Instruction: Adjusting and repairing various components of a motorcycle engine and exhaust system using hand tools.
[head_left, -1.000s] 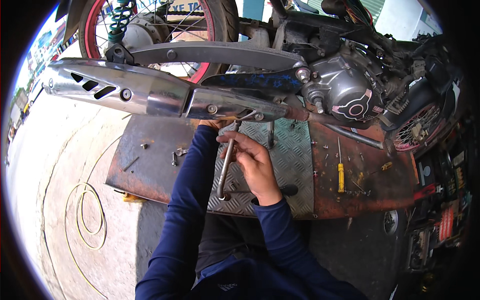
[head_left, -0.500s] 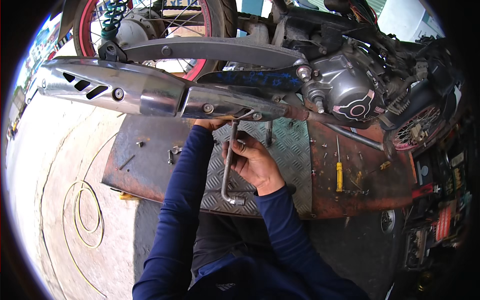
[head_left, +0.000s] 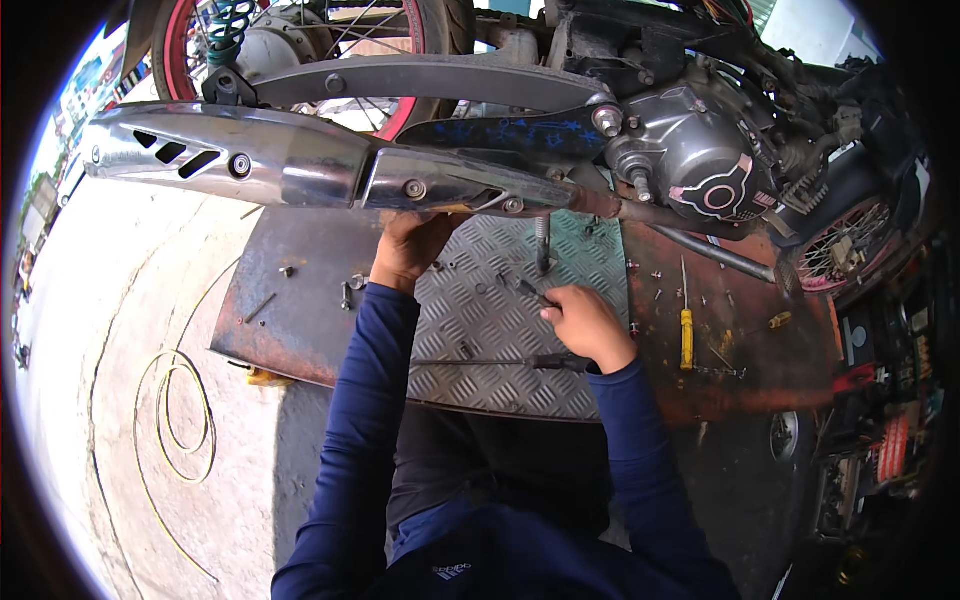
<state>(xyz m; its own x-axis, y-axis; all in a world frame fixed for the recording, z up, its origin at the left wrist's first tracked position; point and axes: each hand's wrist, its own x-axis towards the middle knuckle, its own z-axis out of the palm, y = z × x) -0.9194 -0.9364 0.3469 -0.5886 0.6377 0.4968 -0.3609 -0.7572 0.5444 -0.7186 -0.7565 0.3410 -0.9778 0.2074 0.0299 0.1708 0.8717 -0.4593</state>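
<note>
My left hand reaches up to the underside of the motorcycle's chrome exhaust muffler. Its fingers disappear behind the pipe's heat shield, so their grip is hidden. My right hand is closed over the patterned metal plate, to the right of the left hand. From its fingers sticks out the dark end of an L-shaped socket wrench; the rest is hidden by the hand. Just below, a long thin rod with a black handle lies on the plate, partly under my right wrist.
The engine and rear wheel rise beyond the exhaust. A yellow-handled screwdriver and several small bolts lie on the rusty right part of the platform. More bolts rest on its left. A yellow hose coils on the ground.
The right hand has brought the wrench away from the exhaust, down and to the right. More of the left hand shows under the muffler. The view has shifted slightly.
</note>
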